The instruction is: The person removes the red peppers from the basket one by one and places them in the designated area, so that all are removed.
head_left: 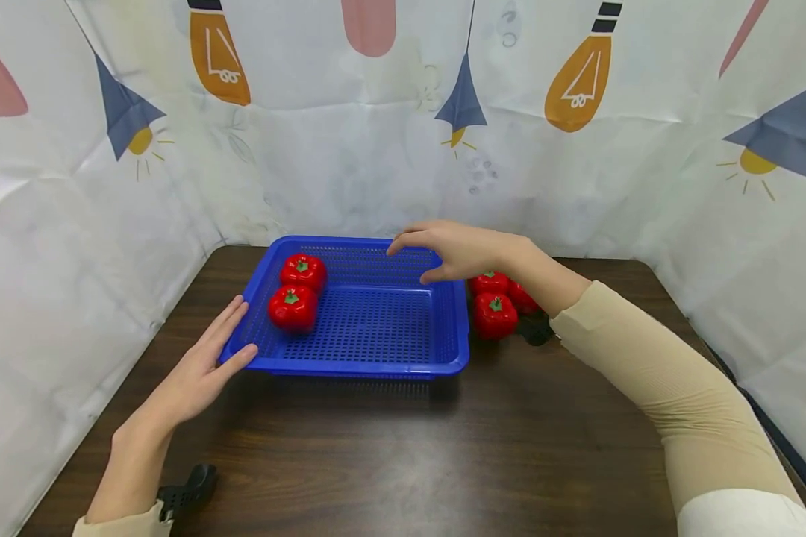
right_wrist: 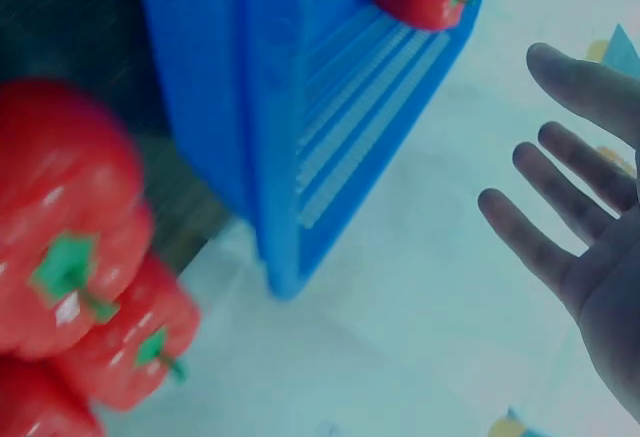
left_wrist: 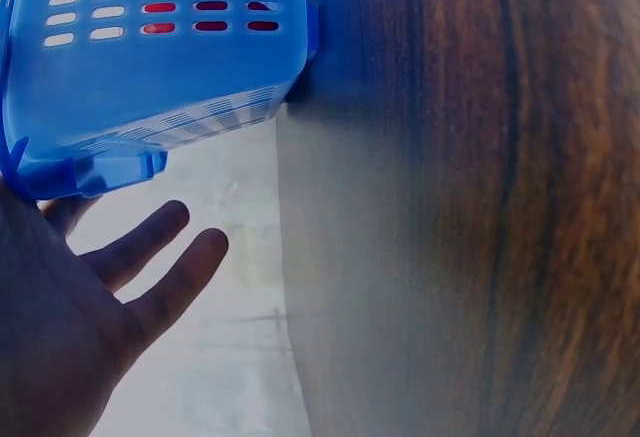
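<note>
We see the left hand (head_left: 198,373), fingers straight, at the blue basket (head_left: 349,368) mid-frame, the right hand (head_left: 462,250) loosely parted, empty above it; right of centre, glossy red peppers (head_left: 495,316) seem light, slippery, best cupped round their sides

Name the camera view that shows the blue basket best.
The head view: nearly the whole basket shows there, rim and inside. The left wrist view shows only part of its outside; the right wrist view, a cut-off stretch of rim, wall and inside.
</note>
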Tool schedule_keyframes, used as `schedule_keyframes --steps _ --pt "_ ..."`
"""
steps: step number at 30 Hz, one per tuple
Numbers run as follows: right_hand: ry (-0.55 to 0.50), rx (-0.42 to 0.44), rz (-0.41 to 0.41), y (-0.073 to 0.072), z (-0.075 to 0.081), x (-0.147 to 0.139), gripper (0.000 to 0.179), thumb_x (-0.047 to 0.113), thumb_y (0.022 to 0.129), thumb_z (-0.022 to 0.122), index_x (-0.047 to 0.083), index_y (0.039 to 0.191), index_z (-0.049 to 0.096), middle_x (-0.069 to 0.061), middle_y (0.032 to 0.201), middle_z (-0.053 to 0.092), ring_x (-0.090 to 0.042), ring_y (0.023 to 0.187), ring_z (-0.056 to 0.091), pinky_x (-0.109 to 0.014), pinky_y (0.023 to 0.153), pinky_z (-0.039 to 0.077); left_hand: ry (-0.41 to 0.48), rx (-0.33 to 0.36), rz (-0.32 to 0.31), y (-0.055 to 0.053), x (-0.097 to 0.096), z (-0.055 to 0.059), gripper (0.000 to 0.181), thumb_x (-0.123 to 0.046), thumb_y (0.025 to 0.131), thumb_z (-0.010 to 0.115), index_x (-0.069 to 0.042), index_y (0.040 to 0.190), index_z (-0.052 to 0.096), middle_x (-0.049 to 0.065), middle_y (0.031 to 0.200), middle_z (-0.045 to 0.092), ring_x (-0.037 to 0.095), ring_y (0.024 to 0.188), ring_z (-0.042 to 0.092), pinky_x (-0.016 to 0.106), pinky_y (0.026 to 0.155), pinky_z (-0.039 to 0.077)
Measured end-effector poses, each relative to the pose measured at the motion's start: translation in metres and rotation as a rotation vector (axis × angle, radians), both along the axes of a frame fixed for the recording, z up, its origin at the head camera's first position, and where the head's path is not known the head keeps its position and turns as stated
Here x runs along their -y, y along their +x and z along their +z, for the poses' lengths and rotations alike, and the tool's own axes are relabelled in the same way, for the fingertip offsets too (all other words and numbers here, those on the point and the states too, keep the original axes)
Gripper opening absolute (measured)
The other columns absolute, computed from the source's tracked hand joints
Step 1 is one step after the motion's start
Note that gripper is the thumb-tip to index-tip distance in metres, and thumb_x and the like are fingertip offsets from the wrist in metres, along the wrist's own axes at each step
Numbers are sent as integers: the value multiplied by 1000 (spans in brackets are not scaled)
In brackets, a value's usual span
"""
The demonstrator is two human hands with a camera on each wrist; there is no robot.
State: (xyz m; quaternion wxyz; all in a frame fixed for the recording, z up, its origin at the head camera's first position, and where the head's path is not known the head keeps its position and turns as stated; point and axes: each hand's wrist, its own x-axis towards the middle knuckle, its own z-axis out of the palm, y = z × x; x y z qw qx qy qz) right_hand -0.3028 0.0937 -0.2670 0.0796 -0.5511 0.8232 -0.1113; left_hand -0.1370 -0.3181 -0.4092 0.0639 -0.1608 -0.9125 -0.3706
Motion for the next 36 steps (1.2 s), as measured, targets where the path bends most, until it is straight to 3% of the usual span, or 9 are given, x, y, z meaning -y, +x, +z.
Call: schedule_keyframes --steps 6,16,26,36 --pt "47 11 57 -4 -3 38 56 13 94 76 16 146 55 -3 150 48 -20 141 42 -36 113 38 6 -2 -1 -1 -1 0 73 -24 105 59 -14 165 21 9 172 10 40 155 10 74 114 11" --pt "74 32 147 -3 -26 103 57 11 93 77 11 146 56 -2 148 51 -16 140 42 -28 114 35 5 -8 14 0 0 1 72 -23 104 60 -13 165 23 9 171 11 40 154 11 74 114 11" --pt "89 44 128 5 -38 145 59 16 93 77 14 147 55 -4 156 45 -19 148 32 -29 117 32 -4 0 12 0 -1 2 72 -25 104 59 -13 165 23 10 171 11 41 154 11 75 113 12" --pt "107 82 144 0 -56 168 65 16 89 81 15 148 52 0 150 49 -16 145 34 -28 115 34 6 11 6 -1 -1 2 72 -24 104 59 -13 165 22 10 171 10 42 154 11 77 112 12"
